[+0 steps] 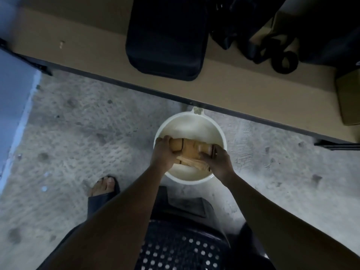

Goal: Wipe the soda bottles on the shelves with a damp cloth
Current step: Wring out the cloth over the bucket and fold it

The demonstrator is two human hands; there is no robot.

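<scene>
Our left hand (162,152) and right hand (218,162) — arms stretched down — fingers curled, gripping the cloth (190,151) | over the basin (222,137)

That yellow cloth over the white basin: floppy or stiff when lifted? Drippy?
Probably floppy: the cloth is bunched and twisted between the left hand and right hand, with a loose pleated end hanging below. Likely wet and heavier than dry, since it is held over the basin; drips cannot be seen.

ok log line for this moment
phase: wringing | left hand, right hand: grip cloth | over: bowl | bottles: unseen
</scene>
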